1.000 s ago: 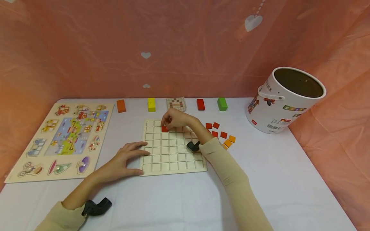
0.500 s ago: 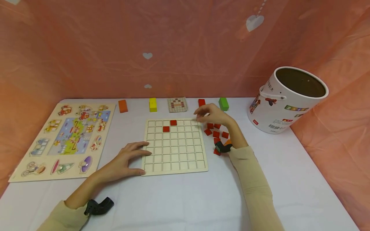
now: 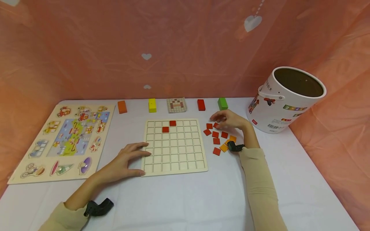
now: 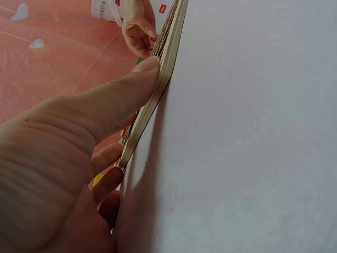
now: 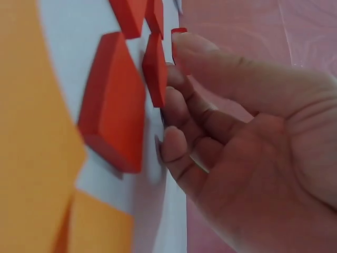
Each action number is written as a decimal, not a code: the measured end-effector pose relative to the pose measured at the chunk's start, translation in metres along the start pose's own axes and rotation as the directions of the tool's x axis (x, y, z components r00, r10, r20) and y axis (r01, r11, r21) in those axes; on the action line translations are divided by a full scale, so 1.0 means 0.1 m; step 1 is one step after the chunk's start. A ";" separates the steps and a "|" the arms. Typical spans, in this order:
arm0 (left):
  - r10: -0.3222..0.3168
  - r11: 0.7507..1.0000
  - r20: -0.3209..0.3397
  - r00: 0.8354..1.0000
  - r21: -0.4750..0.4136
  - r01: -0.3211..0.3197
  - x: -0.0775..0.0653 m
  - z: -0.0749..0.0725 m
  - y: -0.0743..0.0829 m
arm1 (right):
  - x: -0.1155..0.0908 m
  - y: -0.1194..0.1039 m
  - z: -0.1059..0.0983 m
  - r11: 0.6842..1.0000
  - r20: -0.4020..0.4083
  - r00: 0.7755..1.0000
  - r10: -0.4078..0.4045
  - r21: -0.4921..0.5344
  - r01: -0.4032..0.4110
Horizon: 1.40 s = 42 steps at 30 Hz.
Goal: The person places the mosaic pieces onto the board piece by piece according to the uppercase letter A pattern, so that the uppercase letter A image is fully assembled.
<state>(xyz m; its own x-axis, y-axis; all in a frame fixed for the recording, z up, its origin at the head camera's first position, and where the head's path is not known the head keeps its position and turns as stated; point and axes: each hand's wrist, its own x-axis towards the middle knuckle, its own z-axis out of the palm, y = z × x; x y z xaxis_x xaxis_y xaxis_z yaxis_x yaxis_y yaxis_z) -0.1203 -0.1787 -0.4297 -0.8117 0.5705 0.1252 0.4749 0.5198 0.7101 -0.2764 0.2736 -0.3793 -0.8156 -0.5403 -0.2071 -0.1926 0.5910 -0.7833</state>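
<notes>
A pale wooden grid board (image 3: 173, 150) lies mid-table with two red tiles in its upper squares, one tile (image 3: 172, 123) in the top row and another tile (image 3: 165, 129) a row below. My left hand (image 3: 122, 163) rests along the board's left edge, fingers spread; in the left wrist view its thumb (image 4: 142, 74) touches the edge. Right of the board, my right hand (image 3: 231, 119) reaches down at loose red tiles (image 3: 215, 134). Its thumb and fingertips are around a red tile (image 3: 215, 125), and the right wrist view shows the thumb (image 5: 197, 47) overlapping a red piece.
Orange tiles (image 3: 232, 139) lie by the right wrist. At the back are orange (image 3: 122, 107), yellow (image 3: 152, 105), red (image 3: 201, 105) and green (image 3: 222, 104) blocks and a small pattern card (image 3: 176, 105). A picture puzzle (image 3: 62, 141) lies left; a white bucket (image 3: 277, 112) stands right.
The right hand has let go of a red tile on the second row of the board and moved right to the loose tiles. The left hand has stayed at the board's edge.
</notes>
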 end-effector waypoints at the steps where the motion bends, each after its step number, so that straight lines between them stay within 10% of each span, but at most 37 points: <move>1: -0.001 1.000 0.000 1.000 0.002 0.001 0.00 0.00 0.00 | 0.01 0.02 0.00 1.000 0.000 1.000 -0.004 -0.005 0.004; 19: 0.006 1.000 -0.004 1.000 0.004 -0.006 -0.01 0.01 0.00 | 0.03 -0.04 0.03 0.988 -0.048 0.995 0.085 -0.121 -0.091; 33: 0.012 1.000 -0.012 1.000 -0.002 -0.012 0.00 0.00 0.00 | 0.35 -0.61 0.49 0.985 -0.048 0.984 -0.170 0.013 0.171; 42: 0.014 1.000 -0.012 1.000 0.001 -0.014 -0.01 0.00 -0.01 | 0.61 -0.77 0.80 0.985 0.062 0.983 -0.170 -0.007 0.171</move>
<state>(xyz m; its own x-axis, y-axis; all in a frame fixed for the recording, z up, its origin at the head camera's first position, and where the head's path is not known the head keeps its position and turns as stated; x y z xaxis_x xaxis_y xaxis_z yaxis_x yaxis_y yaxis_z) -0.1199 -0.1792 -0.4304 -0.8092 0.5698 0.1433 0.4864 0.5129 0.7074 -0.2676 0.1469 -0.3781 -0.7354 -0.6691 -0.1071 -0.3327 0.4942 -0.8032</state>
